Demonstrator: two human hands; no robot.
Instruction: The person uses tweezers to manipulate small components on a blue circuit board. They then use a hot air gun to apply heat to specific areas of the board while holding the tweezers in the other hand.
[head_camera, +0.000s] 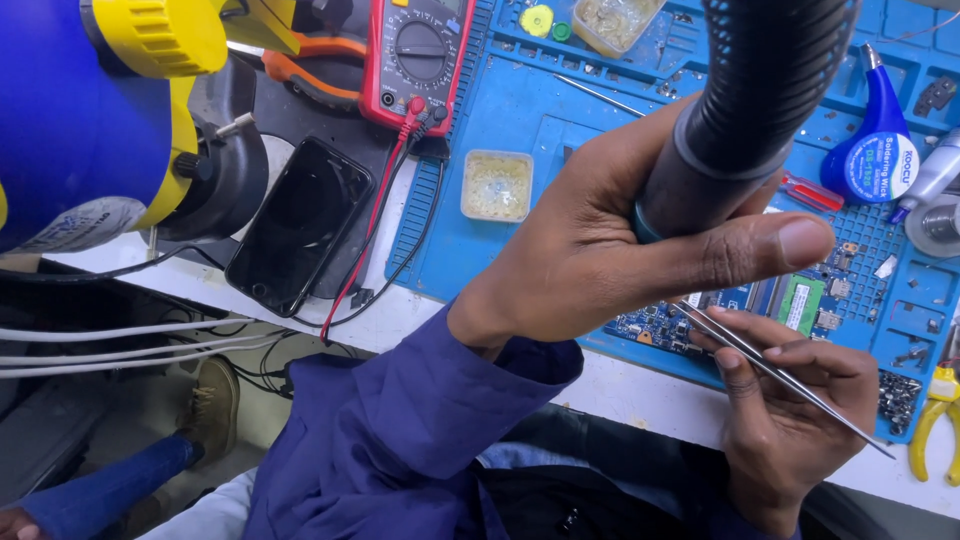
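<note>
Step in hand, as judged: hot-air rework on the circuit board (700, 318), heat and pick-up tool both brought in over it.

Your left hand (600, 240) is wrapped tight around the black hot-air handle (745, 110), thumb laid across the front just below the collar; the nozzle end runs out of the top of the view, so you cannot tell where it is aimed. Your right hand (790, 400) pinches a pair of metal tweezers (770, 365) between thumb and fingers, the tips pointing up-left towards the near edge of the board. The board lies on the blue work mat (500, 100), mostly hidden behind your left hand; a green module (800, 303) shows at its right end.

Next move, as judged: it calls for a steady tweezer tip on one small part with the air held off its neighbours. The parts are too small to tell apart here.

Containers:
- small clear square tub (497, 185) on the mat, left of your left hand, holds a pale yellowish grainy mass; contents not identifiable.
- second clear tub (613, 22) at the top edge, similar pale contents.
- blue teardrop dispenser (878, 150) far right, lying on the mat.

Off the mat, left: red multimeter (415, 60), dark phone (300, 222).
</note>
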